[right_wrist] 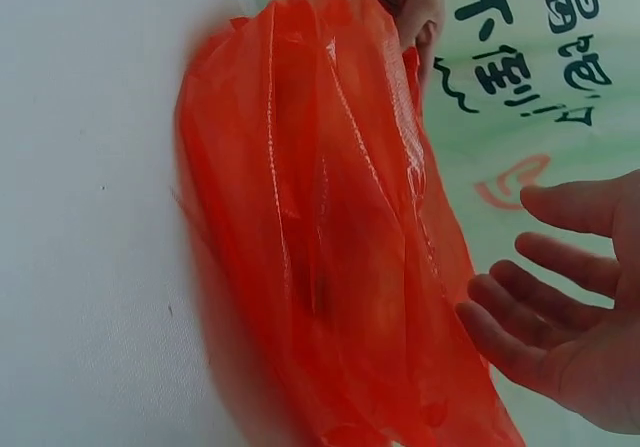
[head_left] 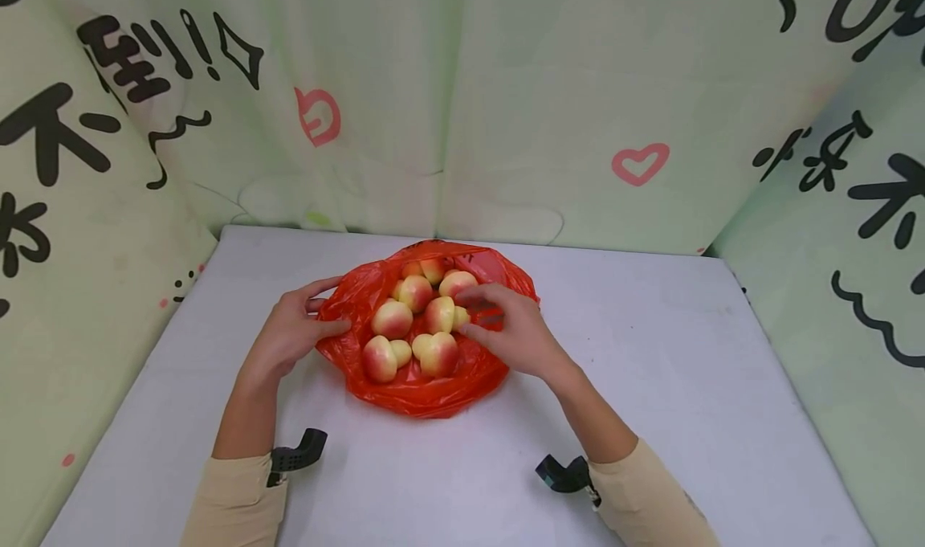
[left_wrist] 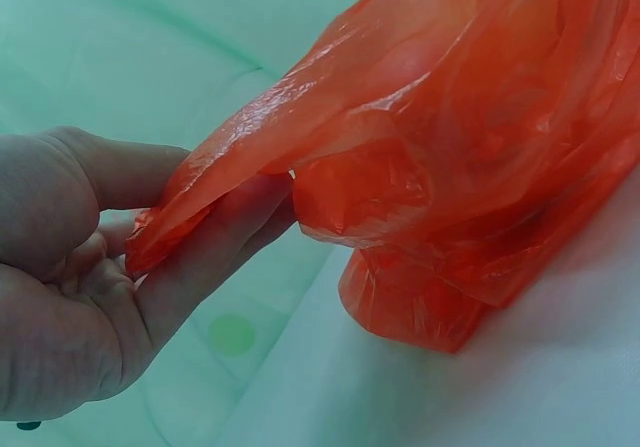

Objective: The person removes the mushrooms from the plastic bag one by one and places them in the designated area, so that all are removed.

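A red plastic bag (head_left: 412,406) lies with its mouth spread wide on the table. Inside it sit several rounded yellow fruits with a red blush, like this one (head_left: 393,320); some show a smaller pale yellow knob at one side. At the bag's left rim, my left hand (head_left: 292,326) pinches the plastic between thumb and fingers, as the left wrist view shows with the bag (left_wrist: 420,167) folded in the grip. My right hand (head_left: 516,330) reaches over the bag's right side, fingers parted and bent slightly beside a fruit (head_left: 441,314), holding nothing. In the right wrist view the bag hides the fruits.
The table (head_left: 650,386) is covered in white. Pale green curtains (head_left: 535,89) with black writing and pink hearts hang behind it and on both sides. Each forearm wears a black wrist mount (head_left: 299,451) beside a beige sleeve (head_left: 238,499).
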The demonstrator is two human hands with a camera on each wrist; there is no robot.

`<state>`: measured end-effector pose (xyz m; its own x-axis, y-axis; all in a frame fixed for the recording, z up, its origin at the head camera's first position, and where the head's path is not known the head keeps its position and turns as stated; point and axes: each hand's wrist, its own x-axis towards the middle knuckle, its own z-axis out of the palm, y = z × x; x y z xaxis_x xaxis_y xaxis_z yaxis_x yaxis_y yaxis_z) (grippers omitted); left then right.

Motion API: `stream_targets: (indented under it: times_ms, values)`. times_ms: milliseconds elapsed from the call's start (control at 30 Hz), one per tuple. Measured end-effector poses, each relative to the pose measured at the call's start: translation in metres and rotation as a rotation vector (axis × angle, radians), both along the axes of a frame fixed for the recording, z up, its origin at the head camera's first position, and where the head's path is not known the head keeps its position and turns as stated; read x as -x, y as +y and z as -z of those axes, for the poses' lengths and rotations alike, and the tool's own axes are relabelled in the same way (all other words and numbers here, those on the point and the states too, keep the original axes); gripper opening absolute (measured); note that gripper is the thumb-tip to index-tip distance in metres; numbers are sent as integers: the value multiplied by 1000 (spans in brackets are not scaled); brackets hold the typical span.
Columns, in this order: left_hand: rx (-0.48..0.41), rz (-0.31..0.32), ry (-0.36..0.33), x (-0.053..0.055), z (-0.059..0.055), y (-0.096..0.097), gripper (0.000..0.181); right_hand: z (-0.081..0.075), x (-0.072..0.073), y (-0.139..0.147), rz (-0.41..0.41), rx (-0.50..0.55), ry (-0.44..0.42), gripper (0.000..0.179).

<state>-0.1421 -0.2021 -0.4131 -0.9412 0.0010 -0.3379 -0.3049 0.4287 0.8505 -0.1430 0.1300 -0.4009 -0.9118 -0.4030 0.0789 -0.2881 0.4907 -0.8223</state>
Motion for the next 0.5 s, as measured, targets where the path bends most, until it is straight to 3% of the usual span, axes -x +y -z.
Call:
stream_targets:
  times_ms: [167, 500]
  values:
    - [3, -4, -5, 0, -1, 0, 78, -1, 0, -9, -34, -10, -92, 39]
    - [0, -9, -16, -1, -4, 1, 78, 2, -6, -28, -46, -159, -79, 38]
